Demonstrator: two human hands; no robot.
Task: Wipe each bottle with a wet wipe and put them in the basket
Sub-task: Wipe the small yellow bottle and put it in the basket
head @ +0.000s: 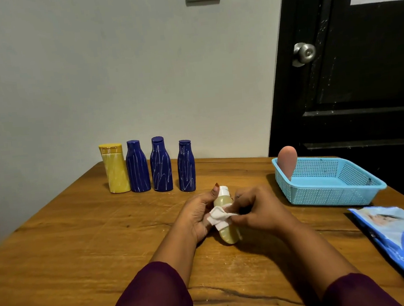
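My left hand [197,215] grips a pale yellow bottle [227,234] with a white cap, tilted above the table's middle. My right hand [255,209] pinches a white wet wipe [218,216] against the bottle's side. At the back stand a yellow bottle [115,168] and three dark blue bottles [137,167] [160,165] [186,166], all streaked with white marks. A light blue basket [327,182] sits at the right with a pink bottle [287,160] leaning in its far left corner.
A blue wet-wipe pack [401,239] lies at the table's right front edge. The wooden table [82,250] meets a grey wall behind the bottle row. A black door with a metal knob [305,53] stands behind the basket.
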